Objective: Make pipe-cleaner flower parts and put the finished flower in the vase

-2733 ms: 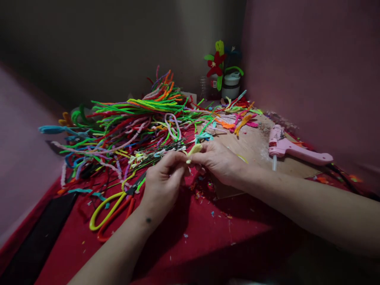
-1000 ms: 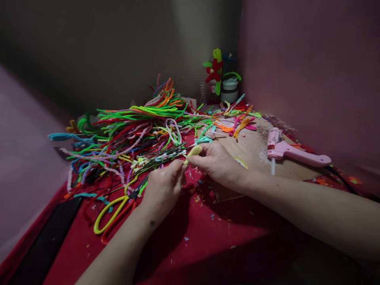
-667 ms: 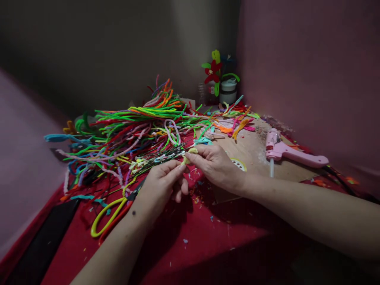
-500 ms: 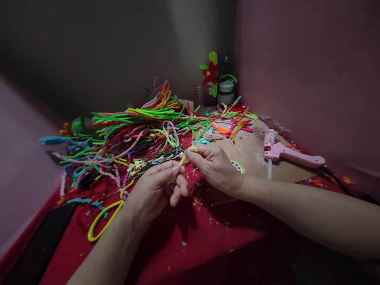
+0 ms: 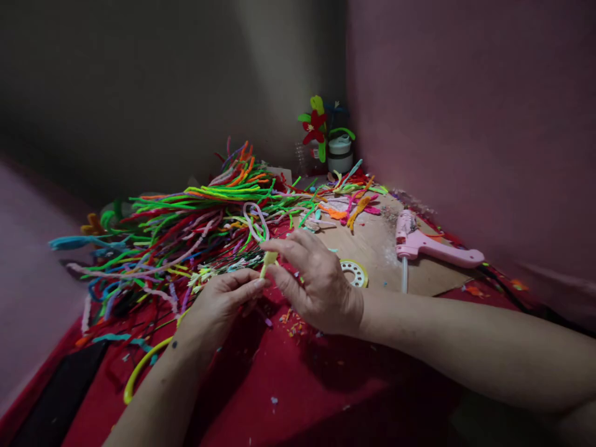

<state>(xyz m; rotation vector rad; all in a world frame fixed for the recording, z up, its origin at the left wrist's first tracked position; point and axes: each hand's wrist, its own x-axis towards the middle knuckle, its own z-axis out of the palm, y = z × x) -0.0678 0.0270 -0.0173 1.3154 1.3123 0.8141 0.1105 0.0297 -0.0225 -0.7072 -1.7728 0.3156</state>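
A short, folded piece of pale yellow pipe cleaner (image 5: 269,261) stands up from the fingertips of my left hand (image 5: 221,301). Thumb and index finger pinch its lower end. My right hand (image 5: 316,282) arches over its upper part, with thumb and index finger spread to either side; whether they touch it I cannot tell. Behind my left hand lie thin dark stems with white and pale yellow tips (image 5: 200,276). Under my left forearm shows one yellow handle of the scissors (image 5: 135,375); their other parts are hidden.
A large heap of coloured pipe cleaners (image 5: 186,205) covers the back left. On the brown board (image 5: 377,236) are a white-and-yellow spool (image 5: 356,273) and a pink glue gun (image 5: 437,247). A red flower (image 5: 315,127) and a lidded cup (image 5: 340,155) stand in the corner. Scraps dot the red cloth (image 5: 279,410).
My right fingers have gone from pinching the yellow piece to spreading around it. My left hand keeps its pinch. The view has shifted, and more of the spool shows.
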